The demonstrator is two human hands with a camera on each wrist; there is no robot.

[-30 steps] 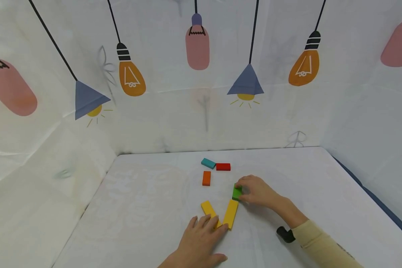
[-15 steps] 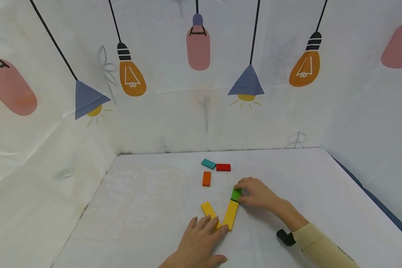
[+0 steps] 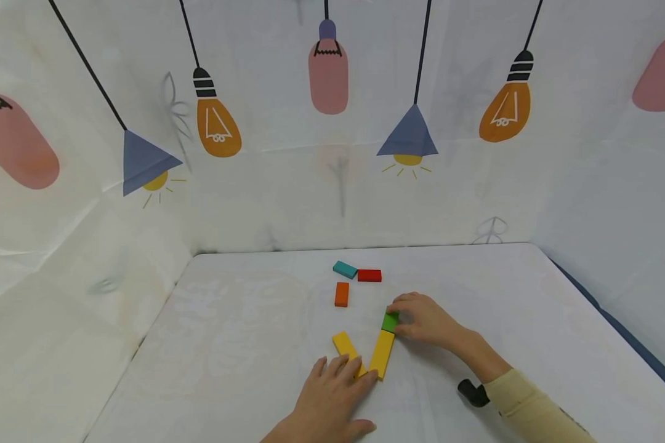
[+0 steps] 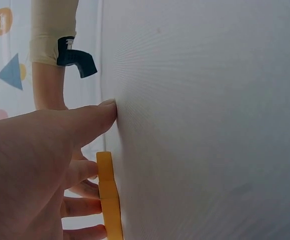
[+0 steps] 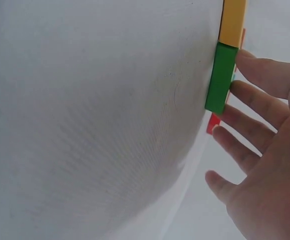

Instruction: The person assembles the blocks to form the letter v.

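In the head view, two long yellow blocks lie in a V on the white table. My left hand [image 3: 332, 397] rests its extended fingers on the left yellow block [image 3: 343, 343], and its index fingertip touches the near end of the right yellow block [image 3: 382, 355]. The left wrist view shows my fingertips against the yellow blocks [image 4: 112, 217]. With thumb and fingers, my right hand [image 3: 425, 320] holds a shorter green block [image 3: 390, 322], partly covered in the head view. This green block [image 5: 220, 80] meets the end of the right yellow block [image 5: 232, 22].
Farther back lie a teal block [image 3: 345, 269], a red block [image 3: 369, 275] touching or nearly touching it, and an orange block [image 3: 341, 295]. A black device [image 3: 473, 392] sits at the right wrist. White sheets printed with lamps surround the table [image 3: 244, 320].
My right hand has turned the green block slightly and shifted it left, so it now lines up with the right yellow block. The left hand and other blocks have stayed put.
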